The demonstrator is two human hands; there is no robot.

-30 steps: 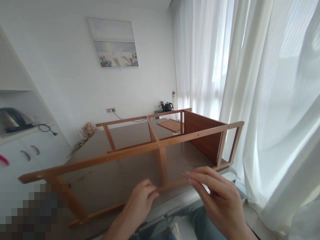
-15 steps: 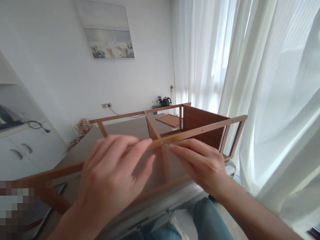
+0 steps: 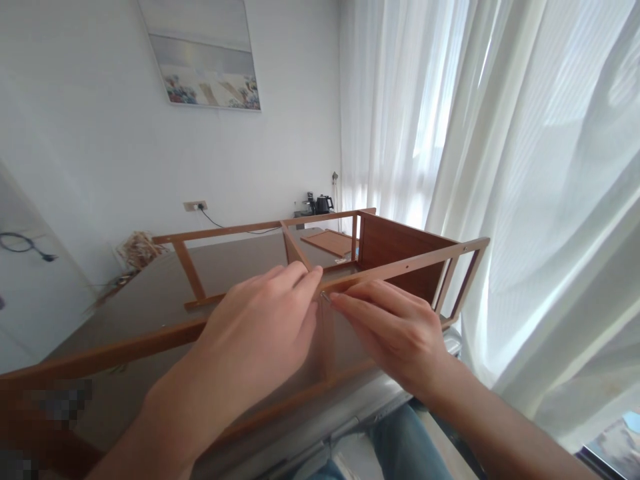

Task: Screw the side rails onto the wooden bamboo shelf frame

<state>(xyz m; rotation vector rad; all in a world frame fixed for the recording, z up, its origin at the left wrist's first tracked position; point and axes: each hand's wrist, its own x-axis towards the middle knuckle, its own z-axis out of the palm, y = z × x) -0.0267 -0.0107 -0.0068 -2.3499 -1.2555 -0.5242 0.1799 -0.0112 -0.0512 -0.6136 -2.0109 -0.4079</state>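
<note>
A reddish-brown wooden frame [image 3: 417, 259] lies on its side across a table. My left hand [image 3: 265, 313] is closed around its near rail at the joint with a cross piece, fingertips on top and thumb below. Just right of it, my right hand [image 3: 395, 327] pinches a small, thin metal hex key [image 3: 325, 296] between thumb and fingertips. The key's tip meets the rail at the joint, where the bolt head is hidden. Most of the key is hidden by my fingers.
A flat wooden panel [image 3: 327, 243] lies on the table [image 3: 145, 287] beyond the frame. A black kettle [image 3: 324, 203] stands at the back. White curtains [image 3: 500, 200] hang along the right, and a bundle of dry strands [image 3: 137, 250] sits at the far left.
My left hand has moved right and closed onto the rail beside the joint. My right hand has brought the hex key left to the bolt. The view has shifted slightly.
</note>
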